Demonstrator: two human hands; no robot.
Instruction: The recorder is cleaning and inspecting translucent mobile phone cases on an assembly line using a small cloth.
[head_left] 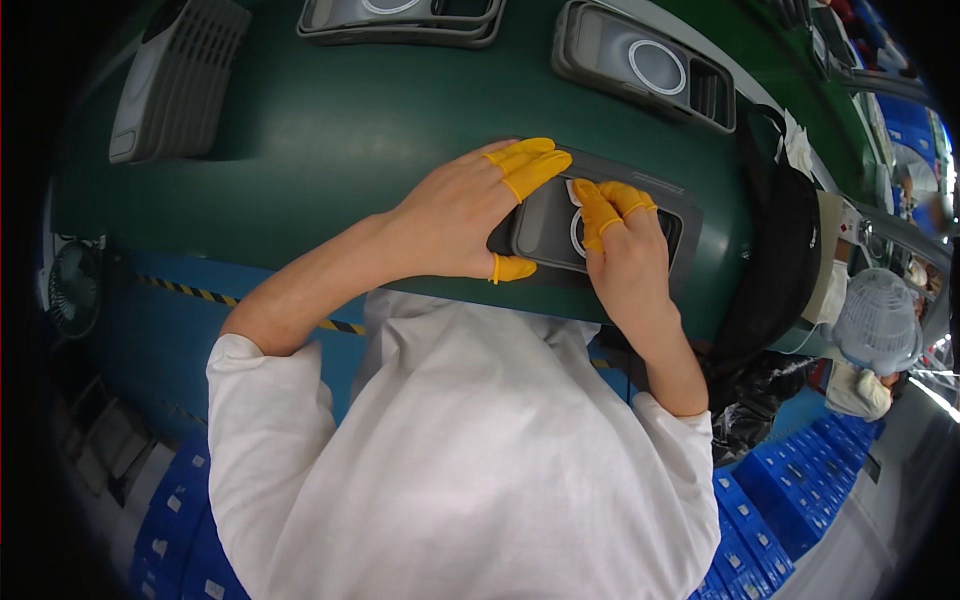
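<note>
A dark grey plastic housing [545, 225] with a round ring opening lies on the green conveyor belt [350, 130] just in front of me. My left hand [470, 210], wearing yellow finger cots, grips its left end, thumb at the near edge and fingers over the top. My right hand [625, 250], also in yellow cots, presses its fingertips onto the ring area at the middle of the housing. The right part of the housing shows past my fingers; its centre is hidden.
Further grey housings ride the belt: one at top right [650, 65], one at top centre [400, 20], a ribbed grille part [175, 80] at upper left. A black bag [780, 250] hangs at right. Another person in a hair net [875, 325] works at right. Blue crates [790, 500] stand below.
</note>
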